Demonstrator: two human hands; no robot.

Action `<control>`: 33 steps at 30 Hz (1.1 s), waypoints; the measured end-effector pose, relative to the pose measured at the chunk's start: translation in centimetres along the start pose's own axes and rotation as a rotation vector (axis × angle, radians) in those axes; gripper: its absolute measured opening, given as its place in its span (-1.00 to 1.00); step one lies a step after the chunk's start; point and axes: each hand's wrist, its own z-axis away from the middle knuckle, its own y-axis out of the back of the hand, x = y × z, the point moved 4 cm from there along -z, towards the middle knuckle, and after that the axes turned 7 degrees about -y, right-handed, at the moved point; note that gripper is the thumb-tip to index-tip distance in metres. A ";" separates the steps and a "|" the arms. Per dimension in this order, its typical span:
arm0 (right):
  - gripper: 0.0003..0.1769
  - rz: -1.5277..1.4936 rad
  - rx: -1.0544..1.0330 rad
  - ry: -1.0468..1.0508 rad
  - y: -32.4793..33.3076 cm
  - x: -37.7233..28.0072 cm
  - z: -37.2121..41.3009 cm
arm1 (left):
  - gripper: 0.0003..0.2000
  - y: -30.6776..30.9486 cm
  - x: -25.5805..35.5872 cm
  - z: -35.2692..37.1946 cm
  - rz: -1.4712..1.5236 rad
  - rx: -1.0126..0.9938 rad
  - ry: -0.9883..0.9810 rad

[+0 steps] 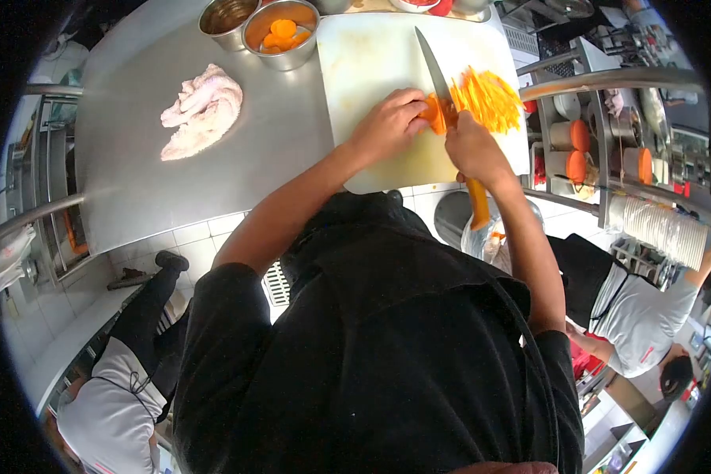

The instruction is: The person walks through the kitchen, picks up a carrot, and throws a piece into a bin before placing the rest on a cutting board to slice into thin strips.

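My left hand has its fingers curled on a piece of carrot, pressing it to the white cutting board. In my right hand is a knife with a yellow handle, its blade pointing away from me and lying right beside the carrot. Part of the blade and handle is hidden by my fingers. To the right of the knife, a heap of thin carrot strips spreads on the board.
A crumpled whitish cloth lies on the steel table. Behind stand a metal bowl with carrot slices and another metal bowl. Metal shelving is at right. Two people in pale shirts are behind me, one on each side.
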 end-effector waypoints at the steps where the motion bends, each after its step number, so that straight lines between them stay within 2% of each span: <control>1: -0.67 0.056 0.096 0.084 -1.7 1.6 -1.7 | -0.74 0.1 -0.2 -0.1 -0.004 -0.009 -0.001; 3: -0.67 0.136 0.232 0.210 -4.2 3.2 -3.5 | -0.71 0.0 -0.4 0.3 -0.010 -0.015 0.001; 6: -0.66 -0.004 0.091 0.085 -3.1 3.0 -2.8 | -0.72 -0.1 -0.6 0.6 -0.005 0.028 -0.012; 11: -0.66 -0.021 -0.016 0.053 0.2 0.3 -0.4 | -0.74 0.8 0.2 0.2 0.019 0.101 0.006; 13: -0.67 0.002 -0.059 0.025 1.1 -0.6 0.3 | -0.76 1.1 0.4 0.4 0.027 0.101 0.042; 16: -0.66 0.002 -0.065 -0.037 0.9 -1.4 0.7 | -0.75 0.9 0.1 0.3 -0.022 -0.011 0.041; 18: -0.66 0.106 0.112 0.064 -2.8 1.6 -1.8 | -0.77 0.4 -0.5 0.6 -0.017 0.022 0.030; 22: -0.64 0.041 0.153 0.158 -4.1 3.2 -3.3 | -0.79 0.2 -0.6 0.8 -0.010 0.042 0.006; 23: -0.63 -0.006 0.084 0.059 -3.2 2.4 -2.3 | -0.79 0.5 -0.2 0.7 0.016 0.063 0.016; 26: -0.63 -0.029 -0.012 0.050 -0.5 0.7 -0.6 | -0.80 0.6 0.0 0.6 0.007 0.082 0.026; 30: -0.68 -0.050 -0.009 0.005 -1.0 0.0 0.1 | -0.80 0.8 0.2 0.3 0.015 0.023 0.052; 31: -0.71 -0.030 0.025 0.029 -2.6 0.8 -0.8 | -0.80 0.7 -0.2 0.4 0.024 0.043 0.052; 32: -0.71 0.098 0.185 0.219 -4.7 4.0 -3.9 | -0.80 0.6 -0.3 0.6 0.035 0.061 0.056; 33: -0.70 0.079 0.168 0.199 -4.7 3.5 -3.3 | -0.80 0.6 -0.2 0.6 0.030 0.064 0.056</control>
